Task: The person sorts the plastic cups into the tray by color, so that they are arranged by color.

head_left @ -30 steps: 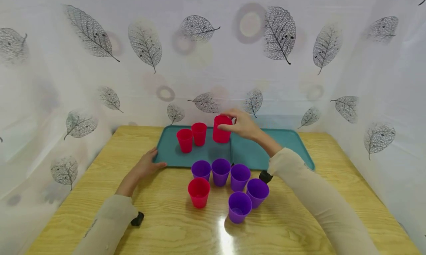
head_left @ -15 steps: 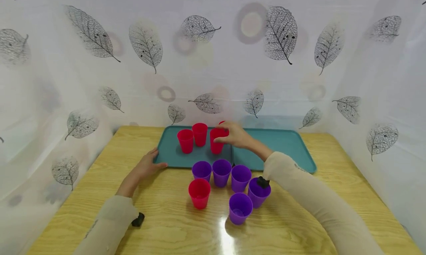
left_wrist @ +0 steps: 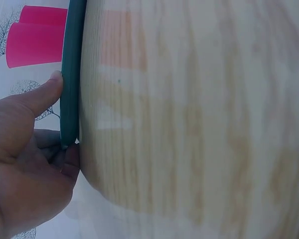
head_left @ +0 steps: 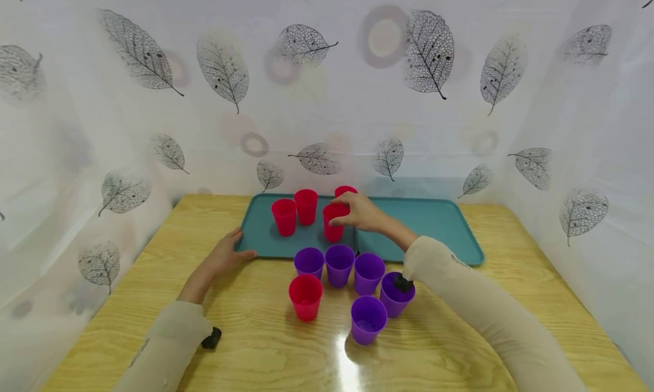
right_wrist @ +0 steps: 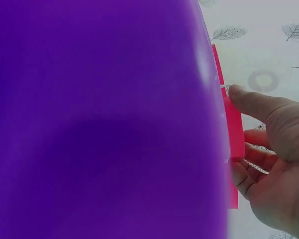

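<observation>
My left hand (head_left: 227, 254) holds the front left corner of the left teal tray (head_left: 263, 245). In the left wrist view the thumb presses the tray's edge (left_wrist: 72, 74) and the other fingers curl at its end. My right hand (head_left: 364, 213) grips an upright red cup (head_left: 333, 233) by its upper part, over the same tray. Just behind it a second red cup (head_left: 345, 190) shows only its top. Two more red cups stand to the left, one nearer (head_left: 284, 219) and one farther (head_left: 306, 207). A purple cup (right_wrist: 104, 99) blocks much of the right wrist view.
On the wooden table (head_left: 255, 341), several purple cups (head_left: 339, 267) stand upright in front of the trays. A red cup (head_left: 305, 301) is among them, on the left. A second teal tray (head_left: 424, 227) adjoins the first on its right. Leaf-printed cloth (head_left: 327, 96) surrounds the table.
My right hand has lowered the red cup and brought it slightly nearer, so the red cup behind it now shows. My left hand has stayed on the tray corner.
</observation>
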